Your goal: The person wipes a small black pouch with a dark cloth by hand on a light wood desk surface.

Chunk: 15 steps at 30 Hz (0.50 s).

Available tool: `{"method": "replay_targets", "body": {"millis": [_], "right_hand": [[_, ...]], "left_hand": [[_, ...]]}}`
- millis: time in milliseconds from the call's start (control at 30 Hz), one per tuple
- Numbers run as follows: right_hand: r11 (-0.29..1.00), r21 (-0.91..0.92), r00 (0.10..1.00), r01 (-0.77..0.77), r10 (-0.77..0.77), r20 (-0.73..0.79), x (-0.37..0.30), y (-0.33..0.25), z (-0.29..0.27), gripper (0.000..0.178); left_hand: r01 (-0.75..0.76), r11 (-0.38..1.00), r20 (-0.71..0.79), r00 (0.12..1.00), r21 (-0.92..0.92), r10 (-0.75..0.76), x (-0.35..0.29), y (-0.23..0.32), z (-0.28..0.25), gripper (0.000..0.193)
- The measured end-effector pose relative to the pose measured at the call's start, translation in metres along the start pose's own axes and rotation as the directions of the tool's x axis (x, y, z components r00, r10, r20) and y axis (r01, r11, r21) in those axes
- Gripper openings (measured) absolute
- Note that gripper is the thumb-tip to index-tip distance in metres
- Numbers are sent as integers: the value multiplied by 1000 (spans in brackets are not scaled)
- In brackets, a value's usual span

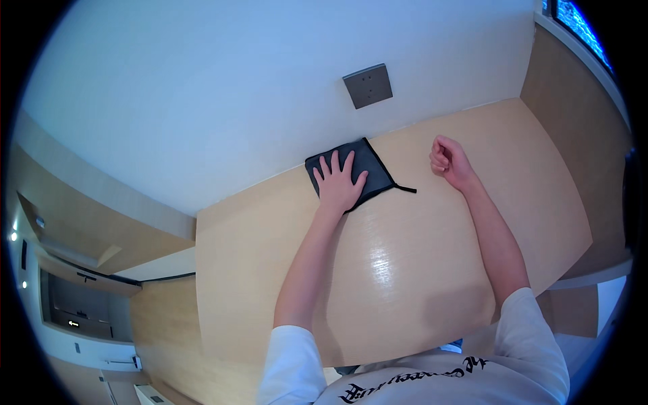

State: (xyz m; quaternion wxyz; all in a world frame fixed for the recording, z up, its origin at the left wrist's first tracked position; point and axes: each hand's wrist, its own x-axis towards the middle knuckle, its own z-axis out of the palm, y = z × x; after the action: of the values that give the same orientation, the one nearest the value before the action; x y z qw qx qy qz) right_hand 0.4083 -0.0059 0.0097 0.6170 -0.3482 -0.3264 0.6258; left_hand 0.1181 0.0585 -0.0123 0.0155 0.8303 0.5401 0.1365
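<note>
A flat, dark grey pouch [371, 160] with black edging lies on the table against the wall, with a short black strap sticking out from its right corner. My left hand [339, 185] rests palm down on it, fingers spread, covering its left and middle part. To the right of the pouch, apart from it, my right hand [451, 163] is curled into a loose fist over the tabletop. Nothing shows in its fingers.
The light wood table [405, 270] meets a white wall [202, 101] holding a dark grey socket plate [368, 86]. A wooden panel [574, 135] borders the right end, below a window [584, 30]. Wooden floor [162, 310] and a doorway [84, 304] appear at left.
</note>
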Motion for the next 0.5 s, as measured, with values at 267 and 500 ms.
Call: {"method": "replay_targets", "body": {"millis": [267,500], "right_hand": [[998,44,999,-41,41,-10,-1,-1,-1,25],[997,75,1000,-21,21,7,2,1,-6,25]], "left_hand": [[22,999,-40,999,-34,-23,-6,2,5,69],[-59,998,-34,998,-21,59,-68,37,-15,68]]}}
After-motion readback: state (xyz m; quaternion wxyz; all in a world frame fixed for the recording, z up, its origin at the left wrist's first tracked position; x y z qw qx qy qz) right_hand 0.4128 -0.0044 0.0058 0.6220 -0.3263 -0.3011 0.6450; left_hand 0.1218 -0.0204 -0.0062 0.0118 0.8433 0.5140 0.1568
